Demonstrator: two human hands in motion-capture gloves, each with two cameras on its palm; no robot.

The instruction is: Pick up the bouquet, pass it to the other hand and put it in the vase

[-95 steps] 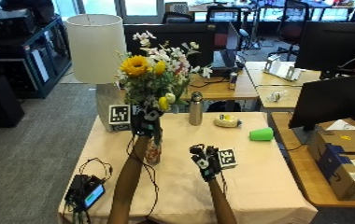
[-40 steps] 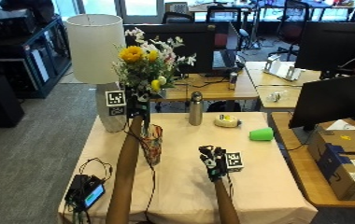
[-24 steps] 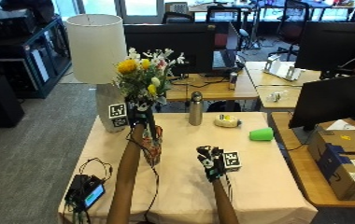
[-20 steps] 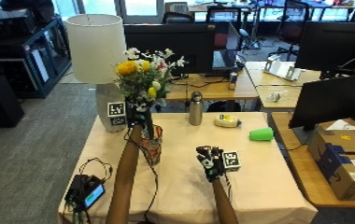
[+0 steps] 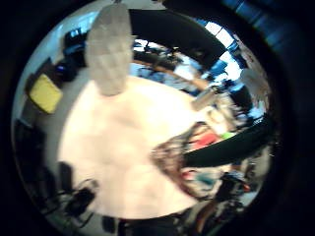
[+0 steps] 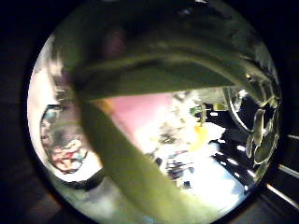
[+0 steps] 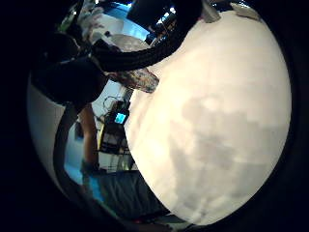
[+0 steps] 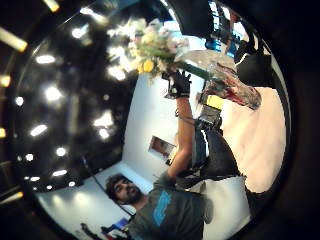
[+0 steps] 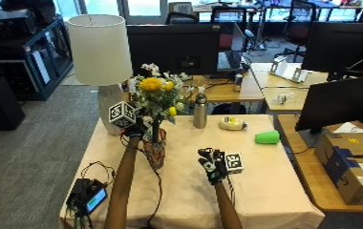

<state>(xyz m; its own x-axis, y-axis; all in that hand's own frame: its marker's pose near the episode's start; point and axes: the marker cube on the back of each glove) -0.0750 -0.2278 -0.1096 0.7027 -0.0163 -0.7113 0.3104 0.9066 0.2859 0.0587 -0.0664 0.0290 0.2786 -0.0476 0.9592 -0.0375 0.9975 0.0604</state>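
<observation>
On the cloth-covered bench (image 9: 187,191), the left hand (image 9: 137,128) grips the stems of a bouquet (image 9: 158,94) of yellow and white flowers, standing upright in the patterned vase (image 9: 155,150). The right hand (image 9: 212,164) rests apart, fingers relaxed and holding nothing. A white lamp (image 9: 100,52), metal bottle (image 9: 199,104) and green cup (image 9: 267,137) stand behind.

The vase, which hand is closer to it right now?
Left. The left hand holds the bouquet directly above the vase; the right hand hovers over the table beside it, apart.
</observation>
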